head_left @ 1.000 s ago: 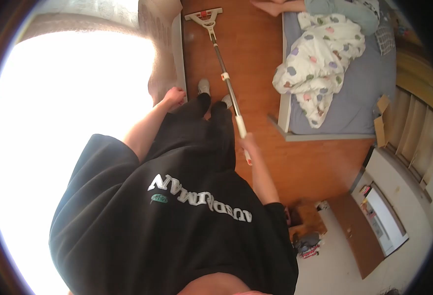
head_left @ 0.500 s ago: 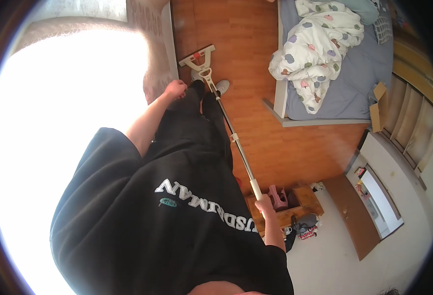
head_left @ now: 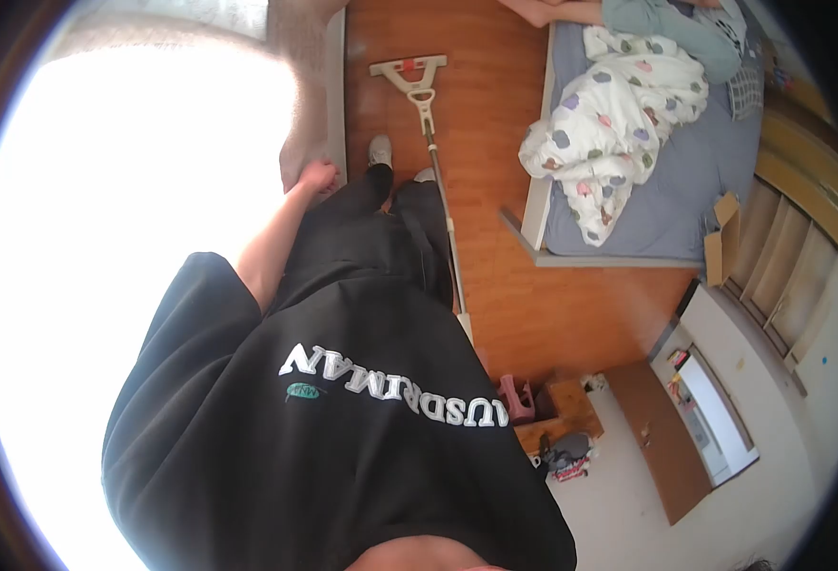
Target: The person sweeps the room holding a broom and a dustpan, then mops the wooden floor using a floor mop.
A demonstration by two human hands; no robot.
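Observation:
A white flat-headed mop [head_left: 409, 67] with a red part at its middle lies against the wooden floor, ahead of my shoes. Its long grey pole [head_left: 444, 195] runs back along my right side, and the white upper grip [head_left: 465, 327] disappears behind my black T-shirt [head_left: 390, 466]. My right hand is hidden there, so its hold on the pole does not show. To the left, my left hand [head_left: 320, 176] hangs with fingers curled in, nothing visible in it. It is beside my thigh, near the pale ledge along the left wall.
At the right stands a bed [head_left: 666, 205] with a patterned quilt [head_left: 619, 105]; another person's bare legs [head_left: 571, 11] stretch across its far end. An open cardboard box [head_left: 721, 243] sits by the bed. A pink stool [head_left: 517, 398] and wooden cabinet [head_left: 571, 404] are at lower right.
The mop head has moved forward, away from my feet, and turned level. My right hand has gone out of sight behind my shirt. The other person's legs have come into view.

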